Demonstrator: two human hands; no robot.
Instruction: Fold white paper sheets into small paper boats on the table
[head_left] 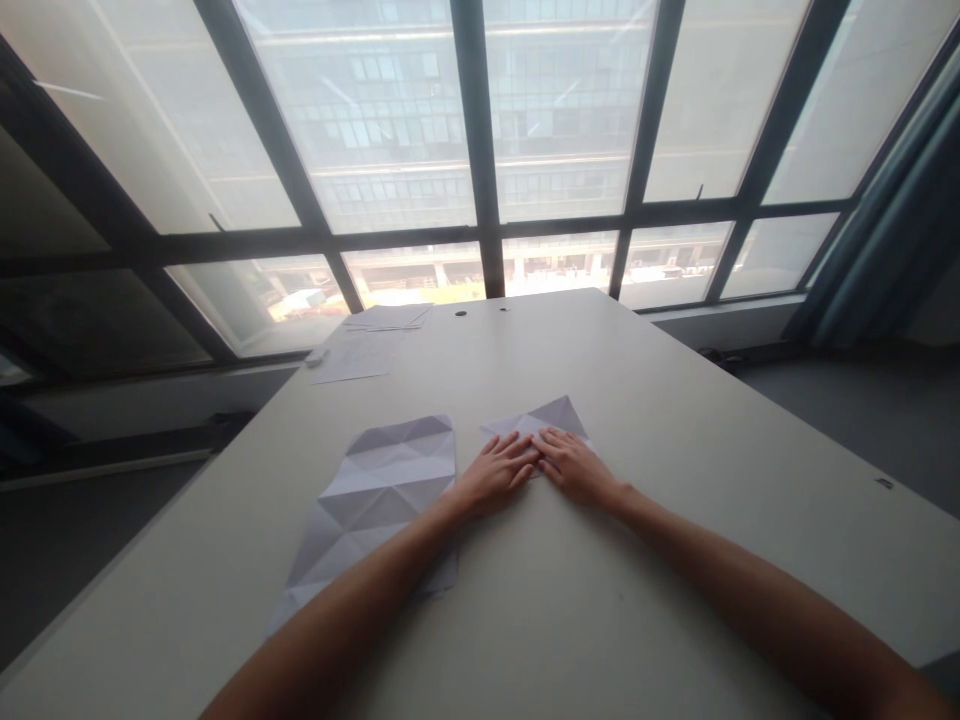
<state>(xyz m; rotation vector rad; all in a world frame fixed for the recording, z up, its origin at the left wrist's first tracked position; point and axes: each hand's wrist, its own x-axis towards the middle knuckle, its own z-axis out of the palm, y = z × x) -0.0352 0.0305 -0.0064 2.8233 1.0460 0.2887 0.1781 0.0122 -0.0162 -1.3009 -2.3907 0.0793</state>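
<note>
A small folded sheet of white paper lies on the white table, partly covered by both hands. My left hand rests flat on its left part, fingers stretched out. From the other side my right hand lies flat on the paper's near right part, its fingertips meeting those of the left. Under and beside my left forearm is a larger creased white sheet, marked with a grid of triangular folds. The paper's near edge is hidden beneath the fingers.
More paper sheets lie at the table's far left, with a small whitish object beside them. A round dark hole shows near the far edge. Large windows stand behind, and a blue curtain hangs at right.
</note>
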